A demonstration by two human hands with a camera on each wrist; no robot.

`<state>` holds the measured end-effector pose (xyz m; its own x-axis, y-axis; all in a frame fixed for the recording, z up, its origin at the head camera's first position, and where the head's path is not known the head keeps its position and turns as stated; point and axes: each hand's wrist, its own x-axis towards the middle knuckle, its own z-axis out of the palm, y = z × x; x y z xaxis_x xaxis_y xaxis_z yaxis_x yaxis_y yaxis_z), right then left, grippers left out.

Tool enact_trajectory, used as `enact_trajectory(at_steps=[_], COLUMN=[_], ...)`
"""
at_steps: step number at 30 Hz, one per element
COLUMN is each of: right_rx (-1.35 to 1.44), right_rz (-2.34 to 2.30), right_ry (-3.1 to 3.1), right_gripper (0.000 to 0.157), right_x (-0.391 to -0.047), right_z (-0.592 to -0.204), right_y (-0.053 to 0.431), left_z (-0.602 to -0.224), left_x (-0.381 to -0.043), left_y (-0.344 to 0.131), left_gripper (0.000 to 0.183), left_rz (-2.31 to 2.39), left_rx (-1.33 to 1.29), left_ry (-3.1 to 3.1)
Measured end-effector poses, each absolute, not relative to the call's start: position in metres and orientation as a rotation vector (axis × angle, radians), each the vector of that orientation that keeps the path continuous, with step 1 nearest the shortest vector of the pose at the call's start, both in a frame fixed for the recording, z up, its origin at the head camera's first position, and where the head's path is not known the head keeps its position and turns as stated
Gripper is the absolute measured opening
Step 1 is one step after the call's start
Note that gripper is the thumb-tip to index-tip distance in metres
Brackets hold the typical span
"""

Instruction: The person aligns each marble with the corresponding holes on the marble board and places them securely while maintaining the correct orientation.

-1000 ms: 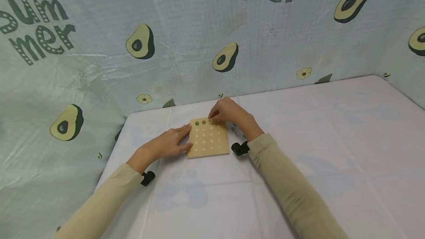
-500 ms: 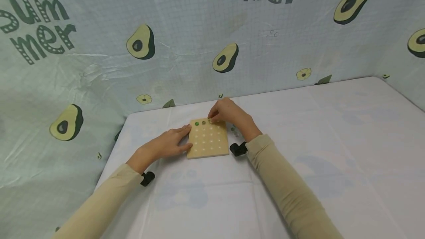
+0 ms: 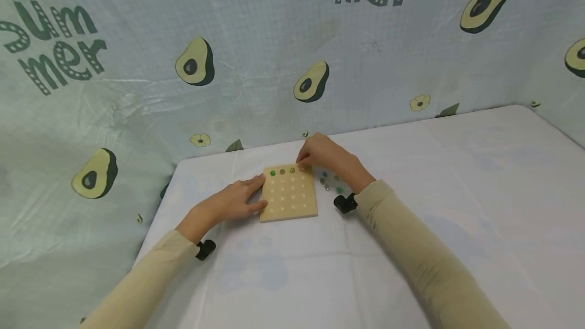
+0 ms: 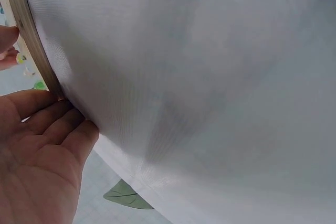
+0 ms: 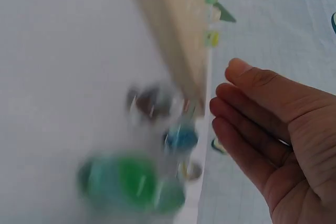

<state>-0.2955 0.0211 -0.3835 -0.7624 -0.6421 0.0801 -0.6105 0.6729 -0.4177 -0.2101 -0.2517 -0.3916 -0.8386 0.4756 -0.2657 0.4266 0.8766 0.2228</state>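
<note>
A square wooden board (image 3: 288,198) with rows of small round dimples lies on the table. Three marbles sit along its far row: a green marble (image 3: 272,172), a brownish marble (image 3: 282,171) and a yellowish marble (image 3: 292,170). My left hand (image 3: 235,199) rests at the board's left side, thumb and fingers spread against the edge. Over the far right corner is my right hand (image 3: 323,152); in the right wrist view its thumb stands apart from the fingers, with nothing between them.
Several loose marbles (image 5: 181,138), blue, green and clear, lie on the white tablecloth (image 3: 388,248) right of the board, below my right wrist. A hanging cloth (image 3: 256,65) printed with avocados rises behind the table's far edge.
My right hand has let go of the yellowish marble in the far row and shifted right, so more loose marbles show. My left hand stays against the board.
</note>
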Motion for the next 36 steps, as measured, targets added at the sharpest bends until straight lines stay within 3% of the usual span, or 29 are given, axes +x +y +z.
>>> enact_trajectory(at_steps=[14, 36], right_rx=[-1.209, -1.298], right_rz=[-0.578, -0.234], right_ry=[2.648, 2.494], right_gripper=[0.021, 0.018], right_x=[-0.303, -0.317], right_z=[-0.378, -0.364], right_y=[0.087, 0.075], left_z=[-0.392, -0.389], left_x=[-0.204, -0.204], left_y=[-0.25, -0.248], left_gripper=[0.08, 0.079], left_rz=[0.209, 0.202], left_rx=[0.651, 0.652], left_ry=[2.736, 2.726])
